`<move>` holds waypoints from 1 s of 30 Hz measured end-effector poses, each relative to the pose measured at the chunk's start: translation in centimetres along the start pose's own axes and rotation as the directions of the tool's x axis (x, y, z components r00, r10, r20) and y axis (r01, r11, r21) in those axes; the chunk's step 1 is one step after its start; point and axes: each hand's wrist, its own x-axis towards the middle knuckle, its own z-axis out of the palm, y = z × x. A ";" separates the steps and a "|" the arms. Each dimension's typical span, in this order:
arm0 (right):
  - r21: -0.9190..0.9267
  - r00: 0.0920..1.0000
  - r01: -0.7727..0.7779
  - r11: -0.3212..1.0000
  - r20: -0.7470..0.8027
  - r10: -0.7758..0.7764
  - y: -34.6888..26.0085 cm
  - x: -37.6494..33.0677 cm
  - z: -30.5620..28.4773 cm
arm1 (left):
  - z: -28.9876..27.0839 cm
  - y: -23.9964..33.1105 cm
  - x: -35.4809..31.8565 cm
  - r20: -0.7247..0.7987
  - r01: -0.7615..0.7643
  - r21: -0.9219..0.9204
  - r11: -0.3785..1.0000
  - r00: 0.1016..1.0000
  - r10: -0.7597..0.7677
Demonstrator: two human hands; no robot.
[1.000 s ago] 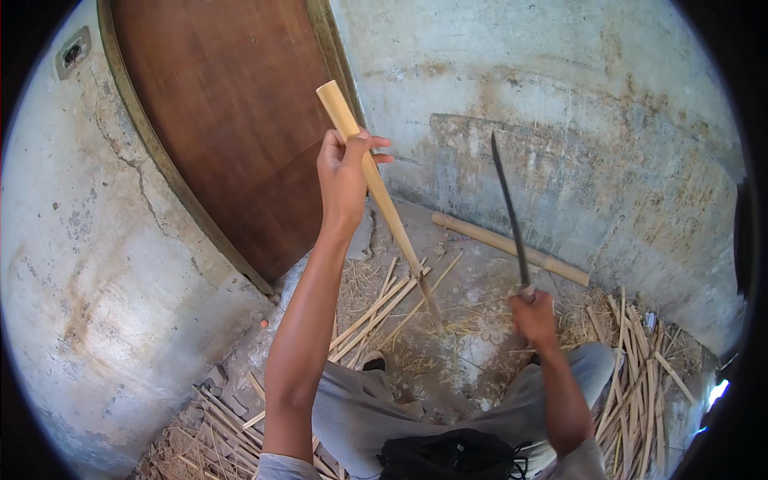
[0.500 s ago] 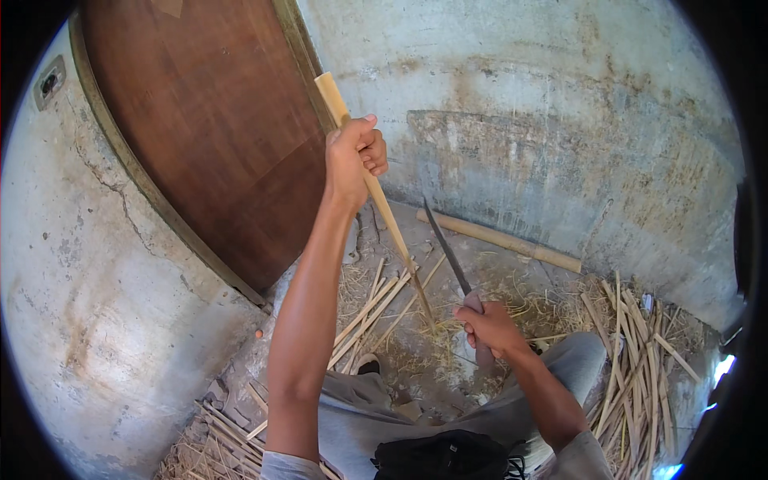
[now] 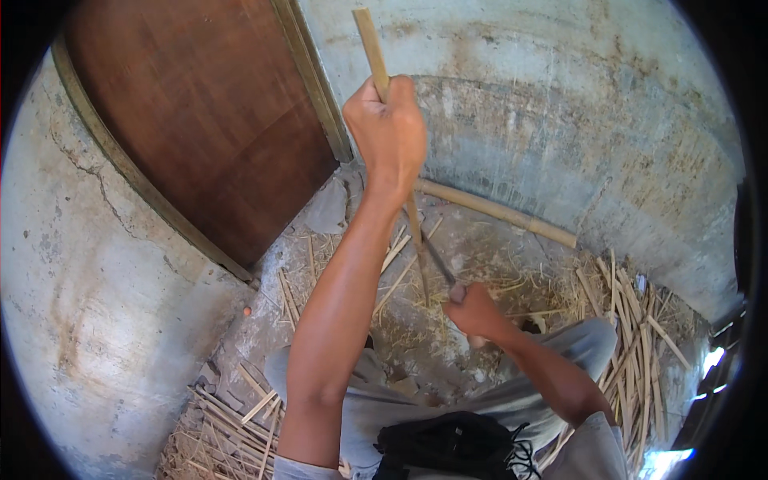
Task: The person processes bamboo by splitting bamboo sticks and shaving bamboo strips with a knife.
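The right hand (image 3: pixel 478 310) now swings the blade (image 3: pixel 438 260) down from upright until it meets the stick (image 3: pixel 394 128), well below the left fingers (image 3: pixel 392 128).

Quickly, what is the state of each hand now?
Left hand: closed around the upright bamboo strip.
Right hand: closed on the knife handle.

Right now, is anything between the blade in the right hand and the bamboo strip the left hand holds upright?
Nothing visible. The blade in the right hand lies right beside the strip, low down and well below the left hand. Whether it touches the strip cannot be told. Only loose splints lie on the floor around.
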 end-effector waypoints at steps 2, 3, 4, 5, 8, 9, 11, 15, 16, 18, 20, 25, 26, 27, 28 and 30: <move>-0.099 0.999 0.002 0.995 0.037 0.002 0.9 -0.1 0.0 | 0.1 0.2 0.2 0.001 -0.023 0.018 1.000 1.000 0.023; -0.121 1.000 -0.019 0.993 0.007 0.020 -1.1 -0.7 -0.5 | -0.1 0.0 0.2 -0.011 -0.004 -0.005 1.000 1.000 0.004; -0.139 0.998 -0.055 0.989 -0.020 0.053 -2.6 -1.9 -0.9 | -0.3 -0.2 -0.4 -0.022 0.030 -0.028 0.999 0.999 -0.030; -0.139 0.998 -0.061 0.988 -0.023 0.058 -3.8 -2.8 -1.2 | -0.5 0.2 -0.8 -0.019 0.034 -0.030 0.999 0.999 -0.035; -0.044 1.000 -0.030 0.999 0.005 0.030 -7.7 -3.6 -2.9 | -0.2 0.2 -0.8 0.015 0.003 -0.031 1.000 1.000 -0.003; -0.078 1.000 0.028 0.997 -0.003 -0.029 -9.1 -4.0 -3.3 | -0.3 0.3 -1.0 -0.005 0.010 -0.020 1.000 1.000 -0.010; -0.111 0.996 0.083 0.990 -0.007 -0.085 -10.9 -4.1 -4.0 | -0.4 0.5 -1.2 -0.026 0.020 -0.007 1.000 0.999 -0.021; 0.012 0.996 0.074 0.997 -0.042 -0.073 -8.3 -2.1 -2.3 | -0.1 1.0 -1.1 -0.027 -0.001 -0.043 0.999 1.000 0.000; 0.046 0.988 0.099 0.994 -0.123 -0.093 -5.5 -1.4 -0.9 | 0.2 1.1 -1.4 -0.035 -0.011 -0.056 0.998 0.999 0.009; -0.042 0.978 -0.194 0.980 0.065 0.196 0.1 -1.4 0.2 | -0.4 1.4 -1.7 -0.017 0.001 -0.037 0.999 1.000 -0.002; -0.094 0.999 -0.042 0.995 -0.006 0.042 1.0 -1.5 0.7 | -0.7 1.1 -0.8 -0.011 -0.026 -0.011 1.000 1.000 0.025; 0.044 0.988 -0.135 0.990 0.085 0.131 -6.5 -3.3 -1.0 | -1.4 1.1 -1.4 -0.027 0.020 -0.056 0.998 0.999 -0.022; 0.032 0.995 -0.084 0.996 0.054 0.082 -8.7 -3.8 -1.4 | -1.4 0.8 -1.2 -0.033 0.018 -0.052 0.998 0.999 -0.020; 0.019 0.999 -0.038 0.999 0.020 0.037 -9.8 -3.8 -1.8 | -1.1 0.7 -1.3 -0.031 0.010 -0.060 0.998 0.999 -0.011; 0.016 0.999 -0.039 0.999 0.026 0.039 -10.1 -3.2 -2.1 | -1.0 0.6 -1.3 -0.030 0.001 -0.065 0.998 1.000 -0.003; 0.063 0.992 0.123 0.990 -0.006 -0.122 -10.2 -2.2 -2.2 | -0.9 0.5 -1.3 -0.026 -0.033 -0.058 0.998 0.999 0.032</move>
